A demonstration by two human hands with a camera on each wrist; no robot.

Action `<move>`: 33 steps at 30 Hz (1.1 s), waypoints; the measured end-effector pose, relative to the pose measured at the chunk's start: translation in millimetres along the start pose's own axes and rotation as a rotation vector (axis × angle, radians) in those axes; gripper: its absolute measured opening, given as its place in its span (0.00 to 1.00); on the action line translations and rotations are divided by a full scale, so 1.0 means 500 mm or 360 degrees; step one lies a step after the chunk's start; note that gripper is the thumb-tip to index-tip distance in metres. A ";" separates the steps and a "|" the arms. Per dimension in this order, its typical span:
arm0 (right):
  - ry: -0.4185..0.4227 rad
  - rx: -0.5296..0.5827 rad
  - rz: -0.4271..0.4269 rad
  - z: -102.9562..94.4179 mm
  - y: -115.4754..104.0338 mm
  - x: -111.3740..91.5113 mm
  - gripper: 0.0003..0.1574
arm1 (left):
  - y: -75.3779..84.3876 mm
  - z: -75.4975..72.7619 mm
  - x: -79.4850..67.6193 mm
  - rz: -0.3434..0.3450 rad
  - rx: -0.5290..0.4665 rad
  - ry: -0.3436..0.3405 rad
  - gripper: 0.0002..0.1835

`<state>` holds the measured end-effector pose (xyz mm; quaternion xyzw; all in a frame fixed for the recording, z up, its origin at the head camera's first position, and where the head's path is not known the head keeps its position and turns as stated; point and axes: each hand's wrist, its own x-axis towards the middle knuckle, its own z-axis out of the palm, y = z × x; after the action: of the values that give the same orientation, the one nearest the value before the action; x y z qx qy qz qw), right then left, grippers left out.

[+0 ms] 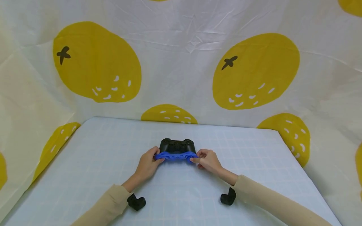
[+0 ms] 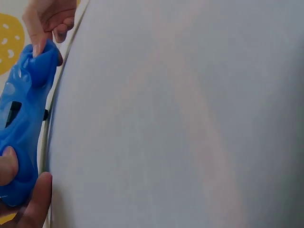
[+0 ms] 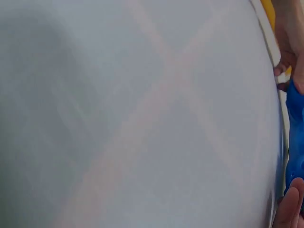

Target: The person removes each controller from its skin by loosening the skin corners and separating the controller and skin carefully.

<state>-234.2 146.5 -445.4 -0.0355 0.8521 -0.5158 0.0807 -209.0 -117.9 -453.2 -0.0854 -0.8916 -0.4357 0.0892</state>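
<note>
Between my two hands stretches a blue, flexible silicone controller cover (image 1: 176, 156), one end pinched by each hand. My left hand (image 1: 147, 162) grips its left end, thumb on the near face. At the other end, my right hand (image 1: 208, 160) pinches it between thumb and fingers. A black game controller (image 1: 177, 146) appears just beyond the cover, its lower part hidden behind it. In the left wrist view the cover (image 2: 29, 130) shows moulded bumps and a dark opening. Only a strip of the cover (image 3: 296, 123) enters the right wrist view.
A pale table cloth with a faint grid (image 1: 181, 194) lies under the hands. White sheeting with yellow fruit prints (image 1: 178, 69) hangs behind and at the sides. Black wrist devices (image 1: 137, 202) sit by both sleeves.
</note>
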 end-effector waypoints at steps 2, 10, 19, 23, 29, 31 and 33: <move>-0.0001 0.0015 0.0005 0.001 0.000 -0.002 0.18 | 0.005 0.002 -0.002 -0.0052 -0.0038 -0.0019 0.14; 0.0035 -0.0039 -0.0005 0.009 -0.004 -0.008 0.19 | 0.009 0.004 -0.008 -0.0206 -0.0114 -0.0077 0.13; 0.0192 -0.0275 -0.0117 0.016 -0.006 -0.017 0.17 | 0.015 0.000 -0.012 -0.0211 -0.0070 -0.0117 0.12; 0.0266 -0.0375 -0.0208 0.022 -0.003 -0.019 0.17 | 0.022 0.006 -0.020 -0.0169 0.0029 -0.0029 0.12; 0.0294 -0.0412 -0.0331 0.029 -0.007 -0.021 0.17 | 0.024 0.007 -0.021 -0.0145 0.0107 0.0077 0.13; 0.0288 -0.0405 -0.0336 0.031 -0.010 -0.023 0.16 | 0.022 0.005 -0.020 -0.0158 0.0120 0.0077 0.12; 0.0286 -0.0405 -0.0337 0.032 -0.012 -0.024 0.16 | 0.019 0.004 -0.018 -0.0162 0.0165 0.0071 0.12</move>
<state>-219.4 131.3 -446.1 -0.0888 0.9057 -0.4106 -0.0558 -198.1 -111.4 -449.3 -0.0255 -0.9139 -0.3948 0.0911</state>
